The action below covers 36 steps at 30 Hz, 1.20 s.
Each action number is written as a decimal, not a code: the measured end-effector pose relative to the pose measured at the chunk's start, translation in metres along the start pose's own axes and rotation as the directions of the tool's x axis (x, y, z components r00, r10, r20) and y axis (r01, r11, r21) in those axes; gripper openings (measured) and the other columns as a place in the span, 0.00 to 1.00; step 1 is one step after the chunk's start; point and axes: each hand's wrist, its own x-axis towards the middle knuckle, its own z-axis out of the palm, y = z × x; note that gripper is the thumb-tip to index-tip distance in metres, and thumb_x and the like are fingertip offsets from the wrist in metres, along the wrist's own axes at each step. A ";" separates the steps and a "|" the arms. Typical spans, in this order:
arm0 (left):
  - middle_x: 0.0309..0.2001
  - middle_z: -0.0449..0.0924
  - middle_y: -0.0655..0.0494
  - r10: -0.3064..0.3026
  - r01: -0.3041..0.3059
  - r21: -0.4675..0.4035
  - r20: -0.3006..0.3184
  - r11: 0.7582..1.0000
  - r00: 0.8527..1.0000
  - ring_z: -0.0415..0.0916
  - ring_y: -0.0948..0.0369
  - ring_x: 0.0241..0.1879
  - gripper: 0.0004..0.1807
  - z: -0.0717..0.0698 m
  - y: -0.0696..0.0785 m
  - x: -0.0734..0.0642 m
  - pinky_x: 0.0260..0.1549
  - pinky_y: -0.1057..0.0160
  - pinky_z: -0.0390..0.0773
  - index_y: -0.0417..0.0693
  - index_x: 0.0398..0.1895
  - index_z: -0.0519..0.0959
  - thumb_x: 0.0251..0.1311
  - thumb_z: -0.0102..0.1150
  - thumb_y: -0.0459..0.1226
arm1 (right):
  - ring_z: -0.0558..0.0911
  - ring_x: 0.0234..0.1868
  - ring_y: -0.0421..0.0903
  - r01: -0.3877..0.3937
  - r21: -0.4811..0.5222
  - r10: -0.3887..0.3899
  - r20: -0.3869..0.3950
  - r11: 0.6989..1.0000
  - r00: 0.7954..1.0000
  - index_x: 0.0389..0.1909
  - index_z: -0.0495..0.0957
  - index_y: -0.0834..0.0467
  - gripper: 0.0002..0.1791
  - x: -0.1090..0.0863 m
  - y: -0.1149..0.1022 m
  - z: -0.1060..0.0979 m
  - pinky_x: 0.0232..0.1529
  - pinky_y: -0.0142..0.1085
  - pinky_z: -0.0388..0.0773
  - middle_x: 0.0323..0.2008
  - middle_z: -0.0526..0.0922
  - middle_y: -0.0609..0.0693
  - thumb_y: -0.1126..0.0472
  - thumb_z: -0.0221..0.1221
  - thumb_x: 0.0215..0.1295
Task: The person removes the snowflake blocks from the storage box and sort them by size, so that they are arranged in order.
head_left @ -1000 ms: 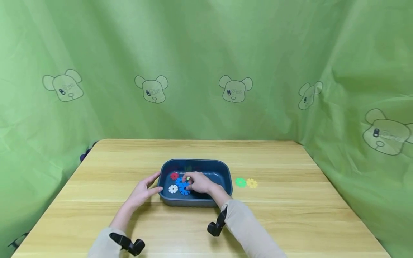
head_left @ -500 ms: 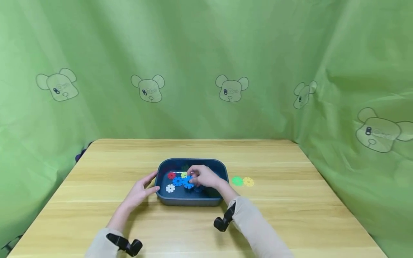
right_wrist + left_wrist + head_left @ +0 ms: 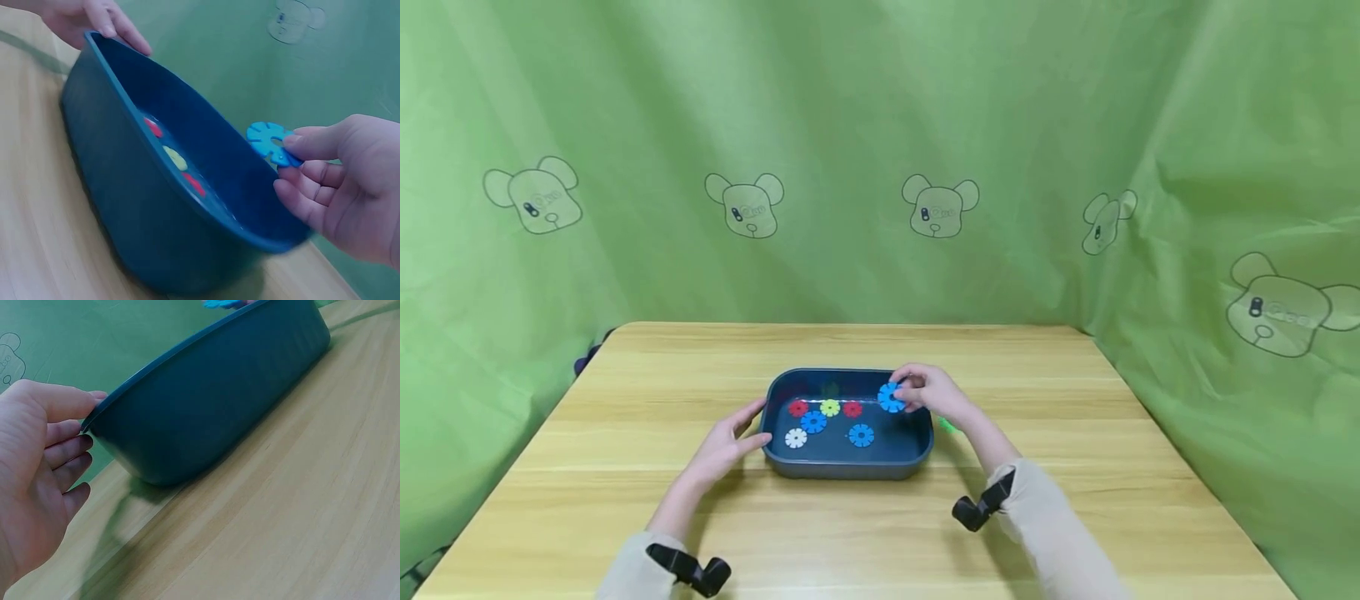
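Observation:
Between its thumb and fingers, my right hand [image 3: 936,392] pinches a blue snowflake disc [image 3: 891,397] above the right end of a dark blue plastic bin [image 3: 850,470]. In the right wrist view the notched blue disc [image 3: 265,139] shows clear of the rim. At the bin's left end my left hand [image 3: 726,446] holds the rim, with the thumb over it and the fingers outside [image 3: 50,450]. On the bin's floor lie several more discs: two red, one yellow [image 3: 830,407], one white [image 3: 796,438] and two blue, including one [image 3: 861,435] near the middle.
Part of a green disc [image 3: 949,425] shows on the wooden table [image 3: 820,542] just right of the bin, partly behind my right forearm. A green curtain [image 3: 850,275] with printed bear heads hangs behind the table and at both sides.
My right hand has lifted the blue disc from the bin's floor and carried it right and up to the right rim. My left hand stays at the left rim.

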 end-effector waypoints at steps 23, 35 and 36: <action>0.68 0.51 0.36 0.004 -0.004 -0.002 0.012 1.000 1.000 0.46 0.41 0.68 0.33 -0.001 -0.004 0.003 0.65 0.44 0.49 0.34 0.68 0.56 0.61 0.55 0.32 | 0.76 0.26 0.39 -0.140 0.133 0.177 -0.330 0.981 0.927 0.52 0.67 0.74 0.21 -0.055 0.074 -0.089 0.28 0.30 0.78 0.24 0.77 0.44 0.66 0.57 0.62; 0.68 0.53 0.36 0.006 -0.006 0.003 0.001 1.000 1.000 0.47 0.40 0.67 0.34 -0.001 -0.003 0.001 0.65 0.44 0.49 0.35 0.68 0.56 0.61 0.56 0.34 | 0.79 0.27 0.40 -0.232 0.091 0.249 -0.355 0.968 0.901 0.52 0.67 0.75 0.22 -0.069 0.105 -0.112 0.29 0.32 0.81 0.26 0.79 0.49 0.66 0.58 0.62; 0.68 0.53 0.36 0.007 -0.007 0.002 -0.002 1.000 1.000 0.47 0.40 0.67 0.34 -0.001 -0.003 0.001 0.65 0.44 0.50 0.34 0.68 0.57 0.60 0.56 0.33 | 0.78 0.27 0.40 -0.243 0.062 0.249 -0.359 0.968 0.900 0.52 0.67 0.75 0.22 -0.070 0.106 -0.112 0.29 0.32 0.80 0.26 0.79 0.49 0.65 0.58 0.62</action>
